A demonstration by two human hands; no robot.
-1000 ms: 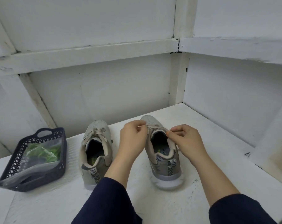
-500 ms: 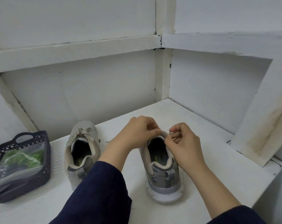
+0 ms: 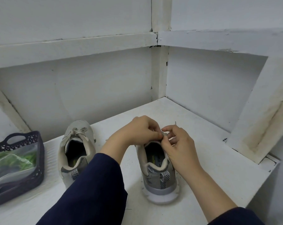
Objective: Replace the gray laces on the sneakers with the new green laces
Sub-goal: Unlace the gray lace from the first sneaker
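On my feed both hands meet over the front opening of one shoe (image 3: 158,174), which stands heel toward the camera on the white shelf (image 3: 202,153); the left hand (image 3: 140,130) is curled, thumb and fingers pinching a gray piece (image 3: 163,135) at the top of the opening; the right hand (image 3: 179,146) pinches the same piece from the other side, its outer fingers loosely bent; I can't tell whether that piece is lace or tongue; the other shoe (image 3: 75,153) stands just to the left, its gray lace (image 3: 77,131) tied; further left a dark basket (image 3: 39,159) holds a clear bag (image 3: 12,166) with the green laces (image 3: 15,157) inside, well apart from the hands.
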